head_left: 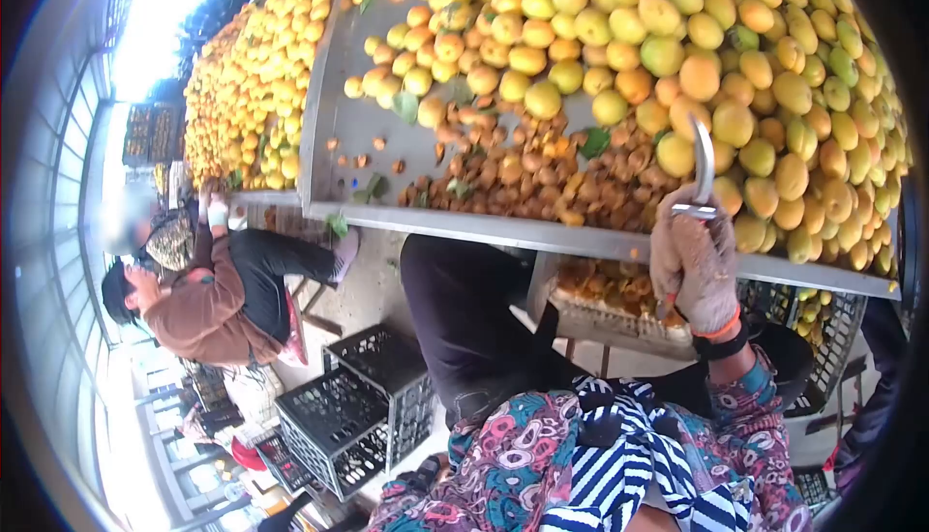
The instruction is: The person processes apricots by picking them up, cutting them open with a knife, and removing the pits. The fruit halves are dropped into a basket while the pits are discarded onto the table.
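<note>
My right hand (695, 261), in a soiled, light-coloured knit glove, is closed around a knife with a curved steel blade (704, 160). The blade points up toward the fruit, and a reddish handle end shows below the fingers. This hand is over the front edge of a metal table (455, 227). Yellow-orange apricots (697, 77) are heaped just beyond it. Left of the hand lies a pile of small brown-orange pieces (542, 179) that look like pits. My left sleeve (484, 455) runs down at the bottom; no fingers of my left hand show.
Under the table edge, a crate (619, 324) holds orange pieces. Another black crate (830, 339) with fruit stands at right. Black plastic crates (334, 421) stand on the floor at left. A co-worker in a brown top (208, 310) sits beside another fruit heap (261, 87).
</note>
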The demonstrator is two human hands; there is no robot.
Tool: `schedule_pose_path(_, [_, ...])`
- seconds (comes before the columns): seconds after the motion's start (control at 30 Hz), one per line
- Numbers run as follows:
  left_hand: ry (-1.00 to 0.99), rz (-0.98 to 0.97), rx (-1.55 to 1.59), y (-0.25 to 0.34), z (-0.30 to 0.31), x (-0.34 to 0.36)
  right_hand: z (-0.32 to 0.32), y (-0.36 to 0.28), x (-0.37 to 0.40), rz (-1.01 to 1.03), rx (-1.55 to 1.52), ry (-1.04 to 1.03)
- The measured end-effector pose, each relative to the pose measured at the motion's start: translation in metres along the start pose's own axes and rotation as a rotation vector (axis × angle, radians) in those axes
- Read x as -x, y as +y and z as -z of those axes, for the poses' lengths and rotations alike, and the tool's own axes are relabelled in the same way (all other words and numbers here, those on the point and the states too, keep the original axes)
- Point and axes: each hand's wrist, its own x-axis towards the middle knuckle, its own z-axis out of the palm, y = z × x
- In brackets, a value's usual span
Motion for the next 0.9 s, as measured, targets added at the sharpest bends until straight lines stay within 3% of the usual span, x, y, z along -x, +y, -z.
schedule_pose_path(0.17, [-0.067,-0.064,-0.04,-0.043,-0.018,-0.006,-0.009,0.019,0.058,0.0,0.043,-0.063])
schedule_pose_path(0.33, [-0.183,-0.157,-0.144,-0.07,-0.049,-0.021,-0.035,0.021,0.094,0.169,0.395,0.113])
schedule_pose_path(0.4, [-0.255,-0.173,-0.197,-0.077,-0.058,-0.024,-0.05,0.01,0.107,0.067,0.248,-0.121])
schedule_pose_path(0.43, [-0.301,-0.176,-0.218,-0.08,-0.06,-0.023,-0.06,0.014,0.112,0.119,0.26,-0.015])
schedule_pose_path(0.53, [-0.431,-0.184,-0.277,-0.091,-0.06,-0.024,-0.076,0.017,0.131,0.131,0.342,-0.08])
schedule_pose_path(0.6, [-0.542,-0.172,-0.344,-0.096,-0.048,-0.016,-0.074,0.027,0.137,0.16,0.411,-0.021])
schedule_pose_path(0.77, [-0.849,-0.11,-0.601,-0.074,0.013,0.03,-0.1,0.026,0.153,0.133,0.283,-0.109])
schedule_pose_path(0.9, [-0.895,-0.068,-0.839,-0.012,0.086,0.085,-0.106,0.025,0.167,0.134,0.183,-0.1])
